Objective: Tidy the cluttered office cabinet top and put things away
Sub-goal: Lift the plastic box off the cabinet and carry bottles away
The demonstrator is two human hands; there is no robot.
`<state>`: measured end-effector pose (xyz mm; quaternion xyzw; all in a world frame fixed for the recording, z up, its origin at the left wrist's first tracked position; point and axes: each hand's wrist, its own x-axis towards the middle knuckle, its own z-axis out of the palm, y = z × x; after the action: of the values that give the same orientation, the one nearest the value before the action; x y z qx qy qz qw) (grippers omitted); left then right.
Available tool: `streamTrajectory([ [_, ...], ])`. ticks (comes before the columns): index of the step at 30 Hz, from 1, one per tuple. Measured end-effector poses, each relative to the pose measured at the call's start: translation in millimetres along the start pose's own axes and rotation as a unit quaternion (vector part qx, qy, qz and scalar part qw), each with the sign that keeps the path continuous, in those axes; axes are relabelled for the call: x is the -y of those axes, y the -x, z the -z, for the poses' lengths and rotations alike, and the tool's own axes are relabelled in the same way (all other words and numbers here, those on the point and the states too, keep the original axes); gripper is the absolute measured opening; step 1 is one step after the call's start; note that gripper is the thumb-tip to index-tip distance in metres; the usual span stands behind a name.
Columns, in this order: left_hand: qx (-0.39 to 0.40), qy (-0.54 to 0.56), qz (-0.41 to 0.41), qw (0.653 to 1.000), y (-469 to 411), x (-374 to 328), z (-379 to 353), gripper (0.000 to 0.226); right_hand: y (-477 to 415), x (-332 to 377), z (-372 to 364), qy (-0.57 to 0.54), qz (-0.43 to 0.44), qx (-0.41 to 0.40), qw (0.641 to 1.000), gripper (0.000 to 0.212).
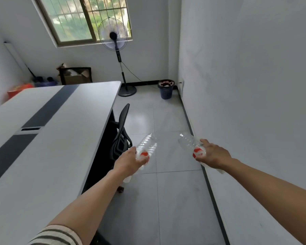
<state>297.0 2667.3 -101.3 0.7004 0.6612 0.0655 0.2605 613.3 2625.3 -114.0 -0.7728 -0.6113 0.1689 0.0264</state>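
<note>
1. At 9 o'clock, the grey and white surface fills the left of the view. A black chair is tucked against its right edge.
2. The left grip is stretched forward at mid height, fingers curled round clear plastic bottles with red labels. There look to be two, side by side, though we cannot be sure. Their long axis runs from the palm up toward 1 o'clock, and a pale end shows below the wrist.
3. The blue waste bin stands on the floor in the far corner, at 12 o'clock from the gap between our hands. It is at about 1 o'clock from the left grip and 11 o'clock from the right. It is well apart from both, with open floor between.
4. The right grip is held out at the same height, closed round a single clear bottle at its red label. That bottle's free end points toward 11 o'clock, so the two loads angle inward toward the bin.
5. We judge the bottles to be empties bound for the bin. Neither hand is clearly nearer it. Both arms are nearly straight and level, so the next move calls for walking forward rather than reaching.
</note>
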Motion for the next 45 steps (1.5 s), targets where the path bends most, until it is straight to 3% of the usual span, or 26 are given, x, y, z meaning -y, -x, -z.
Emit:
streamTrajectory([
  [11,0.009,-0.026,-0.008,1.000,-316,-92,34,0.066,-314,-15,66,-0.019,-0.001,-0.010,1.000,0.078],
  [18,-0.005,0.033,0.035,0.999,-505,-153,70,0.066,-532,-15,129,-0.041,0.008,0.013,0.999,0.076],
  [26,-0.020,0.032,0.065,0.997,-704,-145,109,0.067,-759,40,164,-0.040,0.064,0.043,0.996,0.066],
  [32,0.005,-0.008,0.054,0.999,-888,-146,142,0.058,-921,68,166,-0.042,0.034,0.063,0.997,0.060],
  [36,0.007,-0.032,0.029,0.999,-1003,-173,185,0.055,-1020,83,205,-0.055,0.016,0.047,0.997,0.053],
  [45,0.038,-0.070,-0.015,0.997,-1240,-239,201,0.060,-1235,65,241,-0.072,-0.037,0.054,0.995,0.054],
])
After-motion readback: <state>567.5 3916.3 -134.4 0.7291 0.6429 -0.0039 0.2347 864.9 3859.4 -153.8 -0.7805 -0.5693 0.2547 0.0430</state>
